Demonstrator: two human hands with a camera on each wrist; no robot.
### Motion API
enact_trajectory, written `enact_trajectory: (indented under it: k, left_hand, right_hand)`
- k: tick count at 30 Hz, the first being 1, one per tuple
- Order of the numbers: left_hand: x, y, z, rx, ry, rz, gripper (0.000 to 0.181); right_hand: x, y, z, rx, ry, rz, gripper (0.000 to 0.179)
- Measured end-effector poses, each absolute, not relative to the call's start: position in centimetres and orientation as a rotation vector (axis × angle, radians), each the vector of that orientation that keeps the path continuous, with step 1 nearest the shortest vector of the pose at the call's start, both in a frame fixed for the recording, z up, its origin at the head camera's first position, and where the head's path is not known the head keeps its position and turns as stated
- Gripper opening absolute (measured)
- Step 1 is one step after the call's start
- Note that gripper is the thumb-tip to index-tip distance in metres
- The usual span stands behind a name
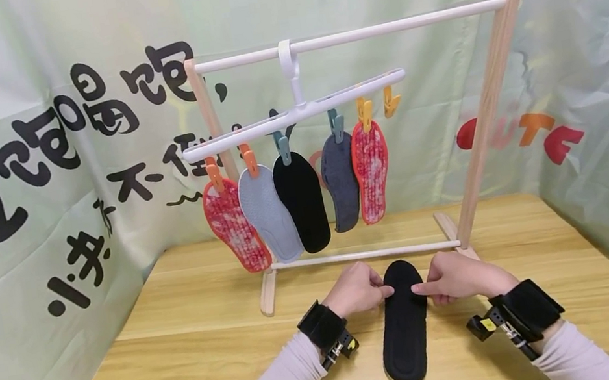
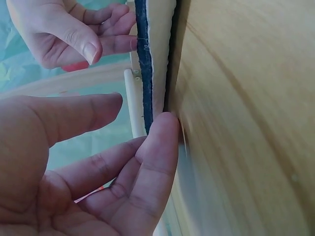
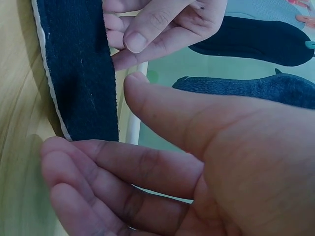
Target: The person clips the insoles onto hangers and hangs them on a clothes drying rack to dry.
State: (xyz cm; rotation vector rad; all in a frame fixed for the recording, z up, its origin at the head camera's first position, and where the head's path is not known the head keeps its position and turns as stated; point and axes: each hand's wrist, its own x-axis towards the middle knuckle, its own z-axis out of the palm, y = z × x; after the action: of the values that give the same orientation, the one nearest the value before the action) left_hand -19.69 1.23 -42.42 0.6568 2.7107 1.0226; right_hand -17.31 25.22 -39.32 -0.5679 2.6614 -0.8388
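A black insole (image 1: 404,326) lies lengthwise on the wooden table in the head view, with a pale underside showing in the left wrist view. My left hand (image 1: 357,290) is at its left edge, fingertips touching near the rim and thumb held apart above it. On the opposite edge is my right hand (image 1: 462,276), its fingers by the rim and its thumb also apart from the dark top face, as the right wrist view shows. Part of each hand's fingers is hidden in the head view.
Behind stands a wooden rack (image 1: 483,117) carrying a white hanger (image 1: 327,104). Clipped to it are a red patterned insole (image 1: 236,226), a light grey insole (image 1: 268,215), a black insole (image 1: 302,203), a dark grey insole (image 1: 342,184) and another red insole (image 1: 372,173). One yellow clip (image 1: 391,101) hangs bare.
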Motion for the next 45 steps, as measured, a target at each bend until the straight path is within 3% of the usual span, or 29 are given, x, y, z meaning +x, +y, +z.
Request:
enact_trajectory:
  k: [22, 40, 45]
  left_hand:
    - [-19.8, 1.0, -42.4, 0.658, 2.683, 1.047, 0.023]
    - [-19.9, 1.5, -42.2, 0.6, 2.62, 1.206, 0.013]
    - [-20.0, 1.5, -41.9, 0.565, 2.611, 1.268, 0.019]
  right_hand:
    - [-17.5, 25.2, -39.6, -0.568, 2.643, -0.898, 0.045]
    - [-17.7, 26.2, -39.2, -0.617, 2.662, -0.945, 0.042]
    - [-17.9, 26.1, -39.1, -0.619, 2.675, -0.958, 0.042]
